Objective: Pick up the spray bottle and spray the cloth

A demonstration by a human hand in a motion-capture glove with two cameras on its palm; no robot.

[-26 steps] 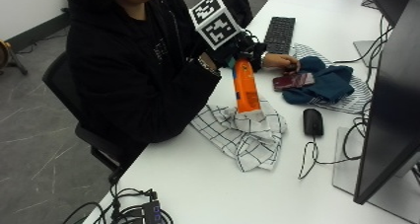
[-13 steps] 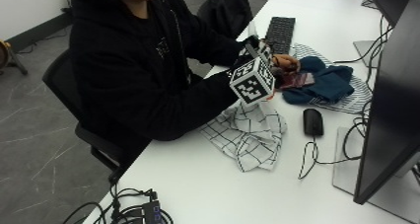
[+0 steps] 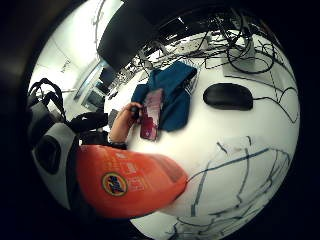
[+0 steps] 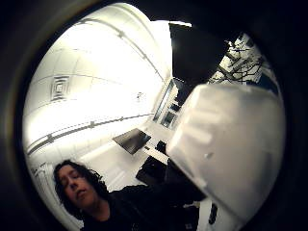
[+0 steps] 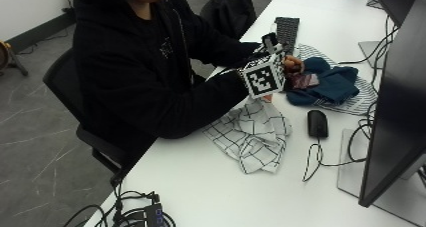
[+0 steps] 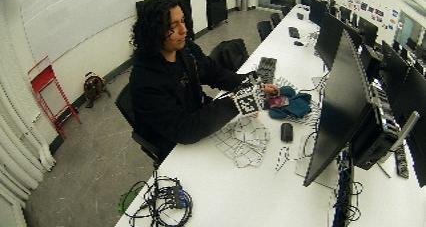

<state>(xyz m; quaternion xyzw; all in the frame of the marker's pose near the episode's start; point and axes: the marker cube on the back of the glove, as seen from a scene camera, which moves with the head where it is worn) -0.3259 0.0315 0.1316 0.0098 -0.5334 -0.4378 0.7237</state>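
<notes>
So the gloved right hand (image 5: 269, 62) has its fingers wrapped around the orange spray bottle (image 3: 127, 182), held up right above the checked cloth (image 5: 249, 134) on the white worktop (image 5: 219, 197). Black mouse (image 5: 317, 123) sits just beside the cloth.

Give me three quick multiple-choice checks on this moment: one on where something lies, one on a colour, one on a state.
1. Where does the computer mouse lie?
A. on the white table beside the checked cloth
B. on the keyboard
C. on the floor

2. What colour is the spray bottle's body?
A. green
B. orange
C. yellow

3. How does the checked cloth lie?
A. folded square
B. hung on the chair
C. crumpled on the table

Answers:
1 A: the outside view shows the mouse on the table next to the cloth.
2 B: the little finger side palm view shows an orange body.
3 C: it lies rumpled at the table edge.
</notes>
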